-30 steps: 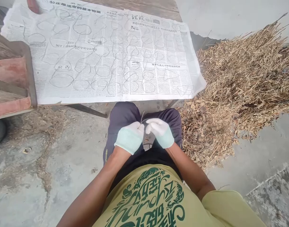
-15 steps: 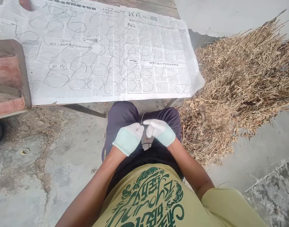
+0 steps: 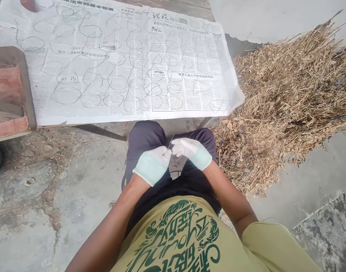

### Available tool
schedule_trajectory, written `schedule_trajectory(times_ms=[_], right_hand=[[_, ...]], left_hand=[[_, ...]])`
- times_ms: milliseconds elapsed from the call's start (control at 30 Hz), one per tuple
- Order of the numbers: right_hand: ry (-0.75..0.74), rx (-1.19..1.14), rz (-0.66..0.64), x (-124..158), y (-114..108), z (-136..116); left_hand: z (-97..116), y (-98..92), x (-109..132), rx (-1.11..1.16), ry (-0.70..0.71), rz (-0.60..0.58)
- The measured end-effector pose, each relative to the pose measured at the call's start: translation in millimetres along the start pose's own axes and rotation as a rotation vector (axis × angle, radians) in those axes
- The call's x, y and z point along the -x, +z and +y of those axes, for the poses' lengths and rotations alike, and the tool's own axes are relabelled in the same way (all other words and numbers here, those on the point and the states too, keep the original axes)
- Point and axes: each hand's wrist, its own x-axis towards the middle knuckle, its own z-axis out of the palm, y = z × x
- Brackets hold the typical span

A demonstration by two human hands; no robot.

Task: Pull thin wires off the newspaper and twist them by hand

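Over my lap, my left hand (image 3: 154, 162), in a white glove with a pale green cuff, is closed with thumb and fingertips pinching a thin wire (image 3: 171, 141). One end of the wire sticks up above the fingertips, and a faint curved part hangs between the hands. My right hand (image 3: 189, 150), gloved the same way, faces it from the right. Its bent fingers meet the wire near its upper end; the exact grip is too fine to see clearly. In front lies a newspaper sheet (image 3: 127, 109) bearing several thin wire loops (image 3: 66, 94) with loose tails.
The newspaper covers a wooden table (image 3: 189, 6) whose near edge is just beyond my knees. A reddish wooden bench or stool (image 3: 8, 87) stands at the left. Dry straw (image 3: 286, 87) is heaped on the concrete floor (image 3: 85, 211) to the right.
My right hand's fingers have shifted up slightly and bent around from a more pointed pose. A curve of the wire shows more below them. My left hand keeps its pinch.
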Motion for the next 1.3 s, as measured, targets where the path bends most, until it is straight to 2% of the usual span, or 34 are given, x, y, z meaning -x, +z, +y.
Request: schedule_trajectory(times_ms=[167, 300, 500, 700, 1033, 1300], right_hand=[[-0.045, 0.264, 0.087, 1, 13, -27], [-0.02, 0.325, 0.136, -2, 20, -32], [-0.081, 0.259, 0.267, -8, 22, -16], [-0.123, 0.238, 0.328, -13, 17, -5], [-0.14, 0.206, 0.36, -15, 16, 0], [-0.071, 0.074, 0.319, -14, 18, -3]], left_hand=[[3, -2.7, 2, -0.069, 0.07, -0.075], [7, -2.5, 3, -0.162, 0.105, -0.104], [9, 2.8, 2, -0.243, 0.049, -0.106], [6, 13.8, 1, -0.227, 0.001, -0.05], [10, 18.5, 5, -0.138, -0.073, -0.052], [7, 13.7, 3, -0.036, -0.102, -0.075]])
